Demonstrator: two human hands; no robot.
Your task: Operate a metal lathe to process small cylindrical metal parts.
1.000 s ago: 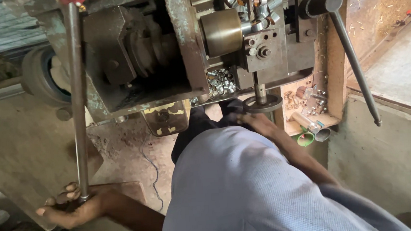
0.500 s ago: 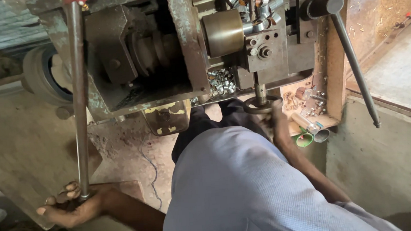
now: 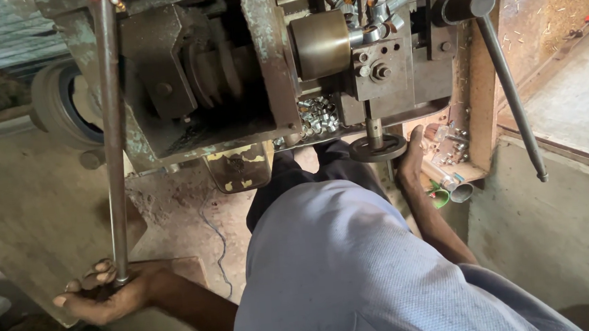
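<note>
My left hand (image 3: 107, 296) grips the lower end of a long steel lever rod (image 3: 112, 130) that runs up the left side of a worn metal machine (image 3: 233, 73). My right hand (image 3: 410, 159) rests against the rim of a small dark handwheel (image 3: 377, 148) under the machine's tool block, fingers curled around its right side. A brass-coloured cylinder (image 3: 320, 44) sticks out of the machine above the wheel. My torso in a pale blue shirt (image 3: 357, 272) fills the lower middle and hides my right forearm's start.
Several small shiny metal rings (image 3: 317, 114) lie on the machine's ledge and on top of it. A second long lever (image 3: 511, 95) slopes down at the right. A wooden tray (image 3: 459, 154) with small tubes sits by my right hand. A concrete wall (image 3: 555, 237) is at the right.
My right hand has moved from my chest out to the right and up, reaching the handwheel's rim. My left hand stays on the lever rod's end.
</note>
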